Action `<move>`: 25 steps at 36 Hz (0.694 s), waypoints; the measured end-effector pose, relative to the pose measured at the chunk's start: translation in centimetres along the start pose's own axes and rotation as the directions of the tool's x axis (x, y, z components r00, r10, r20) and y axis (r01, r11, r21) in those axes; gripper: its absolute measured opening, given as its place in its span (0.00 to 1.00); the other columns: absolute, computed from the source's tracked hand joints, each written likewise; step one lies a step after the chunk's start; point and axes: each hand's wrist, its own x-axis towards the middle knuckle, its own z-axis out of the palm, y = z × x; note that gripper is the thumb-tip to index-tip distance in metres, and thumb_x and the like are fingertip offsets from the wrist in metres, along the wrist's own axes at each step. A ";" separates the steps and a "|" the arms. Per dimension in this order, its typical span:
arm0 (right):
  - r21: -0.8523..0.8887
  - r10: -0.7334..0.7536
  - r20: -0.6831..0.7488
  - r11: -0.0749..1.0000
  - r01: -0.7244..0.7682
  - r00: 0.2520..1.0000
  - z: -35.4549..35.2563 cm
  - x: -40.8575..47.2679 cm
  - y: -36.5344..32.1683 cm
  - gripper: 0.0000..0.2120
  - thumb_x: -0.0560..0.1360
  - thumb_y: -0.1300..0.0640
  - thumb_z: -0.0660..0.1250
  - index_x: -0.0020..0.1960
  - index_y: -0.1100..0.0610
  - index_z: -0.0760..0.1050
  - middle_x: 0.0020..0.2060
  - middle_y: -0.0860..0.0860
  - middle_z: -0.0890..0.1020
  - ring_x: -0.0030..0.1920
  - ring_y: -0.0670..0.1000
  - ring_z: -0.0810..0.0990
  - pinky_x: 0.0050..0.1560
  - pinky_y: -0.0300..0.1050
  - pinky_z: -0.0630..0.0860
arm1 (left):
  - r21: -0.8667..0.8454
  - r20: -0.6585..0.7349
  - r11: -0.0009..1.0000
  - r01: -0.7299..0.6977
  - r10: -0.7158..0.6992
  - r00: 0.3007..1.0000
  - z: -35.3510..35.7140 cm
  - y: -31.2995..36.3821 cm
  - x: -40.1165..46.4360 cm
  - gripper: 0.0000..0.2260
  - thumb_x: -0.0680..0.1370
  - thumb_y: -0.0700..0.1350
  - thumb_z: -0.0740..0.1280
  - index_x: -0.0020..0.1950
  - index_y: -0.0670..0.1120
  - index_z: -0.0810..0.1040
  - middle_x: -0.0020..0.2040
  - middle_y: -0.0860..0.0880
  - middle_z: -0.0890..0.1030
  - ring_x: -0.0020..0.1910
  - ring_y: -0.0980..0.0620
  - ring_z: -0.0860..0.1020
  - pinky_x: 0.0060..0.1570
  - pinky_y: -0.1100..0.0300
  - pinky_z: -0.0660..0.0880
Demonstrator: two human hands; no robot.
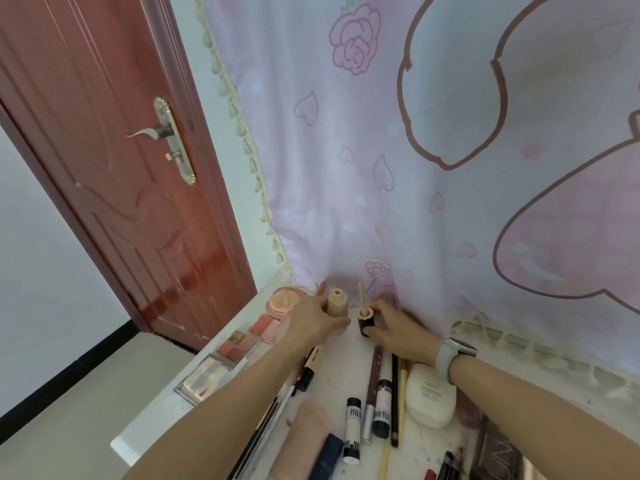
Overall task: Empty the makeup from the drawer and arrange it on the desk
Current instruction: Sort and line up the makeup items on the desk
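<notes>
Curtain [450,202] blocks desk rear; palettes [239,344] crowd left, tubes [367,410] centre; bare desk [145,434] front-left.

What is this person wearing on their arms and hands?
Both forearms are bare, with no sleeves in view. The right wrist carries a watch with a pale band and a dark face. The left hand and right hand show no gloves; rings are too small to tell.

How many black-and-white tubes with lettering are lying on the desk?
2: one tube lies near the front, by the navy item; the other tube is just right of it. More may hide under the arms.
</notes>
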 end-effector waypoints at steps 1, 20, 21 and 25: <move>0.017 -0.002 -0.018 1.000 0.002 1.000 0.1 0.0 0.1 0.12 0.73 0.54 0.66 0.53 0.53 0.67 0.49 0.47 0.74 0.50 0.48 0.73 0.47 0.41 0.66 | 0.029 0.000 1.000 -0.009 0.009 1.000 0.2 0.0 0.0 0.12 0.68 0.41 0.73 0.49 0.38 0.81 0.55 0.54 0.74 0.53 0.58 0.70 0.53 0.55 0.74; -0.017 0.026 -0.060 0.999 -0.027 0.998 -0.2 0.1 0.5 0.14 0.68 0.52 0.72 0.50 0.53 0.72 0.50 0.51 0.73 0.52 0.49 0.71 0.50 0.41 0.66 | 0.132 -0.041 0.988 -0.078 0.084 0.996 2.3 -0.1 0.4 0.08 0.69 0.43 0.74 0.39 0.44 0.76 0.58 0.44 0.80 0.75 0.54 0.51 0.58 0.65 0.59; -0.017 0.029 -0.053 0.999 -0.030 0.998 -0.2 0.1 0.5 0.15 0.68 0.52 0.72 0.51 0.54 0.73 0.51 0.51 0.73 0.52 0.50 0.72 0.52 0.42 0.68 | 0.130 -0.045 0.988 -0.078 0.084 0.995 2.4 -0.1 0.4 0.08 0.69 0.43 0.74 0.40 0.44 0.76 0.57 0.44 0.80 0.75 0.54 0.51 0.58 0.64 0.59; -0.016 0.029 -0.051 0.999 -0.029 0.998 -0.2 0.0 0.3 0.14 0.67 0.51 0.72 0.50 0.52 0.73 0.50 0.51 0.74 0.52 0.50 0.72 0.53 0.43 0.69 | 0.124 -0.039 0.990 -0.070 0.075 0.996 2.4 0.0 0.3 0.07 0.68 0.43 0.73 0.40 0.44 0.76 0.56 0.45 0.80 0.75 0.55 0.51 0.60 0.64 0.58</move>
